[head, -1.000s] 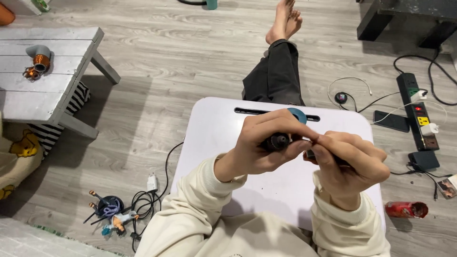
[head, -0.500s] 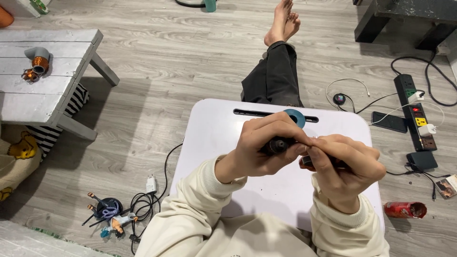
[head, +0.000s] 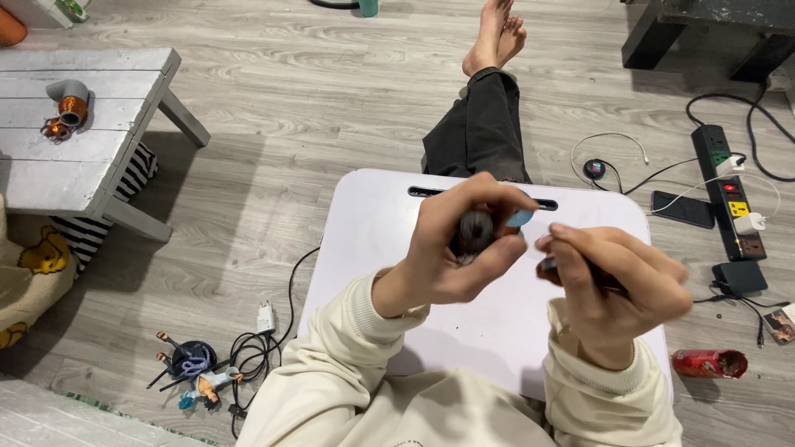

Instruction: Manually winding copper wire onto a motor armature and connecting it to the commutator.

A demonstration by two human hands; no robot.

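My left hand (head: 455, 248) is raised above a white lap table (head: 389, 215) and grips a small dark round object (head: 474, 230) between thumb and fingers. A blue round piece (head: 523, 217) shows just behind it. My right hand (head: 613, 285) is closed around a dark slender tool (head: 553, 269) whose tip points toward the round object, a short gap apart from it. Both arms wear cream sleeves. My legs in dark trousers (head: 484, 124) stretch out beyond the table on the wooden floor.
A grey wooden bench (head: 91, 157) with a pipe elbow (head: 68, 99) stands at left. A power strip (head: 729, 190), a phone (head: 683, 209), cables and a red can (head: 708, 362) lie at right. A small figure and a charger (head: 265, 317) lie lower left.
My right hand has drawn slightly away to the right, opening a small gap between the tool tip and the round object. The left hand has stayed in place.
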